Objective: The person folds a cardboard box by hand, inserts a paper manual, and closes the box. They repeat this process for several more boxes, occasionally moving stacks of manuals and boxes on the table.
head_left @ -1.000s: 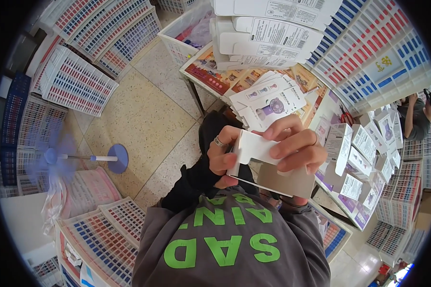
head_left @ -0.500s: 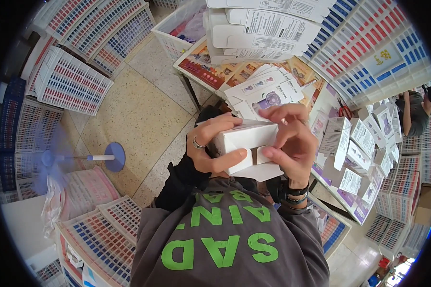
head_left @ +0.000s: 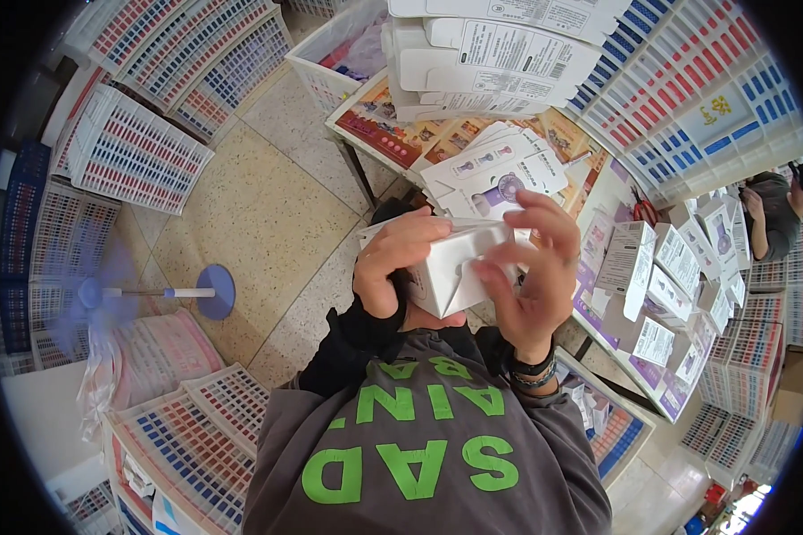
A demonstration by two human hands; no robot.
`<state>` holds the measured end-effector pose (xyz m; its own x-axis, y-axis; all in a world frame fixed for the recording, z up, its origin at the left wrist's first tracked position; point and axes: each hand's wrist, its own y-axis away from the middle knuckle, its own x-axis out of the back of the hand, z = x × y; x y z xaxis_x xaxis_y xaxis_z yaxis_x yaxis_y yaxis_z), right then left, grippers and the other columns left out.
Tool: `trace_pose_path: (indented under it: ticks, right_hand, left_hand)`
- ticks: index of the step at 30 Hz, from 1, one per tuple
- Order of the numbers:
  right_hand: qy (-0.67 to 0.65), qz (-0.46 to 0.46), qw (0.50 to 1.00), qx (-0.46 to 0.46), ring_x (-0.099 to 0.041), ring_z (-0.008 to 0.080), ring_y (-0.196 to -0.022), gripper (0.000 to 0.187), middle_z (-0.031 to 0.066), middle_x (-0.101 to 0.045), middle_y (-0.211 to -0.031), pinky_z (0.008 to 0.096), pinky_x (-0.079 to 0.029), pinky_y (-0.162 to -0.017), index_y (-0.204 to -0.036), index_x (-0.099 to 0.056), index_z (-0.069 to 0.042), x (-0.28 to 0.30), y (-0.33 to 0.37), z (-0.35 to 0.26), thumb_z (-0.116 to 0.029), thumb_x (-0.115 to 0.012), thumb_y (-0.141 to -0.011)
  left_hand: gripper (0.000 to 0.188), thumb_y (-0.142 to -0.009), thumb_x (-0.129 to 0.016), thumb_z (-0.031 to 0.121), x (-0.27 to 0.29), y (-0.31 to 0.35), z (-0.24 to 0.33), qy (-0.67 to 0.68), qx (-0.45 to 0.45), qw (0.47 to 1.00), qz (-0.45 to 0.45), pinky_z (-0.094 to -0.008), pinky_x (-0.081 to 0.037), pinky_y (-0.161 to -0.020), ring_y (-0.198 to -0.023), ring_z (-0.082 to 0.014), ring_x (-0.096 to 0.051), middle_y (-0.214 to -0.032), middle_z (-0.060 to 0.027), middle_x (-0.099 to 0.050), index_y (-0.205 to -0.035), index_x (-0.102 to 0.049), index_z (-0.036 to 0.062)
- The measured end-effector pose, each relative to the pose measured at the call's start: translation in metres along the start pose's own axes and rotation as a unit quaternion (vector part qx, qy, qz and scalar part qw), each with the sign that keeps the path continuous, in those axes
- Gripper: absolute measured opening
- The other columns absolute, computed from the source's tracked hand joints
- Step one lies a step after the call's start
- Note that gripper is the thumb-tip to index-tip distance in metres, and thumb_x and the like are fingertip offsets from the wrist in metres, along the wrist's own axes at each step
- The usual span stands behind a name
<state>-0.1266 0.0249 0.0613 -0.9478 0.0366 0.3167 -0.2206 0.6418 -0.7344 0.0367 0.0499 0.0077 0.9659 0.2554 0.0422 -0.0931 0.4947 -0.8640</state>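
A small white carton [head_left: 464, 267] is held up in front of my chest. My left hand [head_left: 393, 263] is wrapped round its left side, fingers over the top edge and the thumb underneath. The end facing me has its flap folded over the opening, with a small tab edge standing out a little. My right hand [head_left: 540, 267] is at that end, thumb and a blurred finger against the flap, the other fingers raised and spread. Just beyond lies a spread stack of flat white cartons [head_left: 482, 174] printed with a purple handheld fan.
A tall stack of folded cartons [head_left: 500, 62] stands on the table [head_left: 375, 125]. Filled white boxes [head_left: 660, 276] crowd the right, near red-handled pliers [head_left: 642, 207]. Another person [head_left: 781, 209] sits at far right. Plastic crates [head_left: 143, 147] and a spinning blue fan [head_left: 89, 294] are on the left.
The carton's open end, with its flap hanging down, is now covered by the folded flap. The carton has tilted, and my left thumb has moved beneath it. My right fingers have spread.
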Motion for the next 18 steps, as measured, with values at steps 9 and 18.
trace_pose_path:
  ticks: [9,18]
  right_hand:
    - [0.203,-0.09,0.963,0.155,-0.055,0.0197,-0.09,0.046,-0.0015,-0.062,-0.103,0.0382,-0.036,-0.073,-0.103,-0.073,-0.011,0.01,0.009,-0.012,-0.031,-0.075,-0.062]
    - [0.163,-0.141,0.97,0.115,-0.051,0.0212,-0.08,0.042,-0.0035,-0.065,-0.093,0.0369,-0.037,-0.07,-0.098,-0.075,-0.012,0.018,0.007,-0.012,-0.035,-0.071,-0.063]
  left_hand:
    - [0.085,-0.071,-0.076,0.054,-0.001,0.006,0.007,0.003,0.081,0.996,0.023,-0.0453,-0.053,-0.085,-0.097,-0.0336,-0.064,-0.109,-0.0284,-0.058,-0.122,-0.03,0.0033]
    - [0.081,-0.068,-0.083,0.041,-0.004,0.01,0.003,0.057,0.034,0.998,0.022,-0.0429,-0.05,-0.086,-0.1,-0.0327,-0.062,-0.114,-0.0247,-0.058,-0.121,-0.033,0.0057]
